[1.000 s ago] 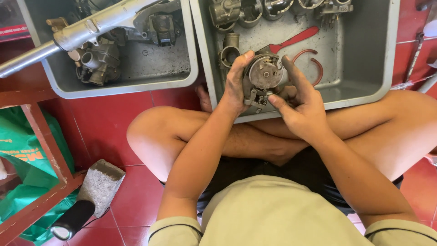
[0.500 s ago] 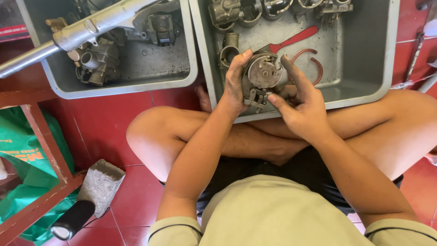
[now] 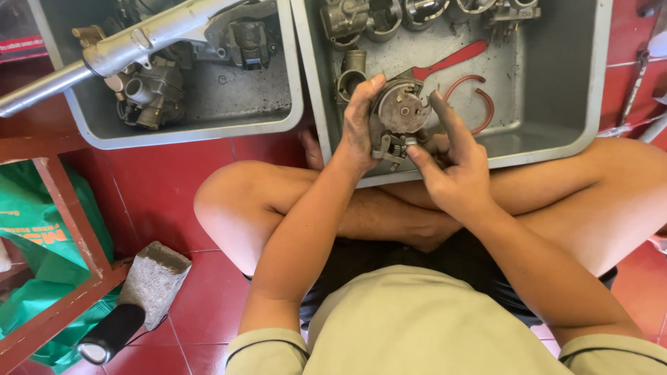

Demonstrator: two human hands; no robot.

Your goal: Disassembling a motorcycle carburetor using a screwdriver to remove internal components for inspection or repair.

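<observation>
Two hands' fingers (image 3: 425,157) clasp the round metal carburettor part (image 3: 399,111) between them

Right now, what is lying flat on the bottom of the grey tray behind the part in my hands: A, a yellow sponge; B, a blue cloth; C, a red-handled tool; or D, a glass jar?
C: a red-handled tool lies on the floor of the grey tray, just beyond the round metal part that the left hand and right hand hold.
</observation>
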